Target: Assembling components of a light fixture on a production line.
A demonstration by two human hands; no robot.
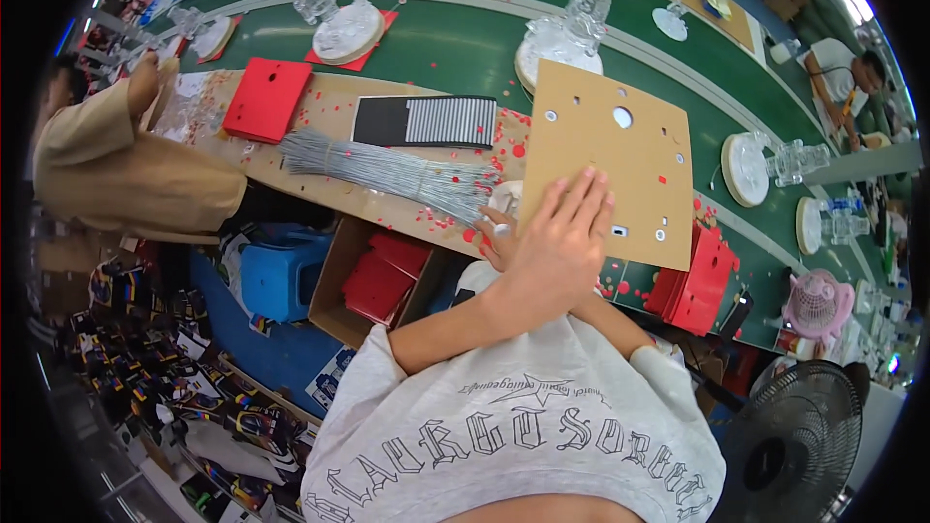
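My forearms cross, the left one on top. My left hand (570, 240) lies flat, fingers stretched out, on a brown cardboard sheet (644, 150) with several punched holes. Under my left wrist, my right hand (498, 240) reaches leftward with its fingers apart, partly hidden by my left arm. Its fingertips are at the near right end of a bundle of thin grey wires (387, 169); whether they touch a wire is too small to tell. Behind the bundle lies a black panel with grey stripes (383, 121). A white object (506, 197) sits between the wires and the sheet.
Red punched sheets lie at the left (268, 99) and in a stack at the right (699, 276). Clear plastic assemblies on round bases (349, 31) stand along the green conveyor (446, 24). Below are an open carton (334, 281) and a blue stool (274, 276). A black fan (790, 436) stands near right.
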